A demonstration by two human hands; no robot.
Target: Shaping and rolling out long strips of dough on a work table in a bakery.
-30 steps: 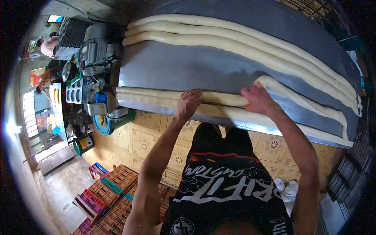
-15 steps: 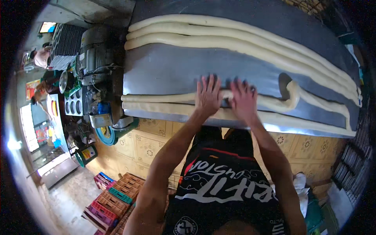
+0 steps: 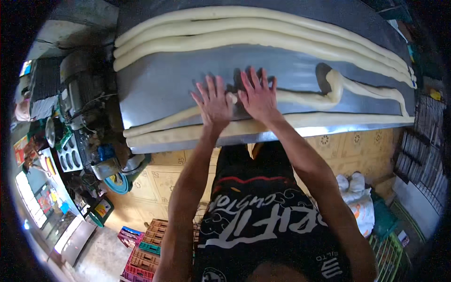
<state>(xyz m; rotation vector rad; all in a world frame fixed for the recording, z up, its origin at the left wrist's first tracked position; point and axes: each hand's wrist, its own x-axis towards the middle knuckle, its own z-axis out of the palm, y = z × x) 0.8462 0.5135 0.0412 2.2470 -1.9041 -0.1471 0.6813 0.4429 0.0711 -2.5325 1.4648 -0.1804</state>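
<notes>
Both hands lie palm down over the middle of the tabletop (image 3: 159, 89), fingers fanned wide and gripping nothing. The left hand (image 3: 215, 101) covers part of the inner rope (image 3: 169, 118), a thin dough strand slanting toward the tabletop's left edge; a pale stub (image 3: 231, 97) shows between the hands. The right hand (image 3: 258, 96) sits just beside it, with dough coming out from its right side. Whether the two lengths join beneath that palm cannot be told, nor how hard either hand presses. Flat palms probably suit dough this soft, since pinching would dent it.

Toward the tabletop's right, this dough makes a sharp bend (image 3: 336, 89), likely slack that has nowhere straight to lie, then runs on and turns down to the near rope (image 3: 329, 120). That one is laid along the tabletop's near edge, perhaps to leave the middle for the palms.

Three far ropes (image 3: 253, 23) lie side by side along the tabletop's far side, presumably parked there to be out of the way. Crates (image 3: 155, 230) are below the tabletop's near left.
</notes>
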